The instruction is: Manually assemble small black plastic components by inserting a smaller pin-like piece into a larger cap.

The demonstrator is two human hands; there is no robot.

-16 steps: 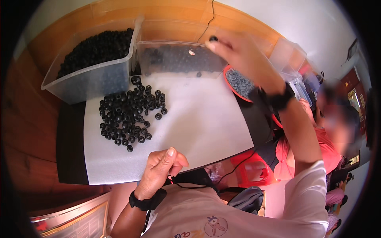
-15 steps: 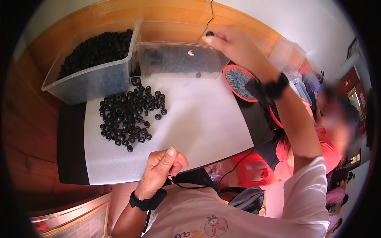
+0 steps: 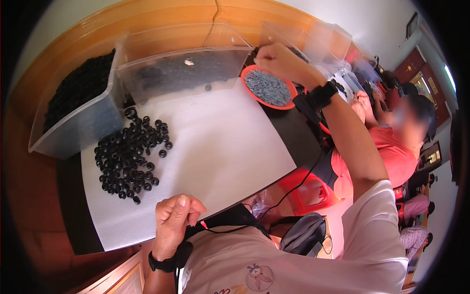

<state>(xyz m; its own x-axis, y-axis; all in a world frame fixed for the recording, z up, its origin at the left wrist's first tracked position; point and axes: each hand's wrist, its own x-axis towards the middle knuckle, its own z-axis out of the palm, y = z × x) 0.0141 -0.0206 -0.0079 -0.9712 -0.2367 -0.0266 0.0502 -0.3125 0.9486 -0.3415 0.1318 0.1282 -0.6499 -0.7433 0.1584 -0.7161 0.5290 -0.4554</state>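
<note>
My left hand [image 3: 176, 218] is near the front edge of the white sheet [image 3: 215, 142]. Its fingers are curled with the thumb pressed against them; what they hold, if anything, is hidden. Out over the back rim of an orange bowl [image 3: 267, 88] full of small grey pieces is my right hand [image 3: 281, 61], fingers bent and close together. I cannot see anything between them. A loose pile of black ring-like parts [image 3: 128, 159] lies on the left of the sheet.
Behind the pile stand a clear bin [image 3: 78, 130] heaped with black parts and a second clear bin [image 3: 186, 73] holding more. A red stool [image 3: 311, 193] is below the table's right side. At the right sits a person in a red shirt [image 3: 387, 157].
My right hand has gone from above the second bin to the orange bowl; the black part it pinched no longer shows. The view has turned right, and my left hand stays curled.
</note>
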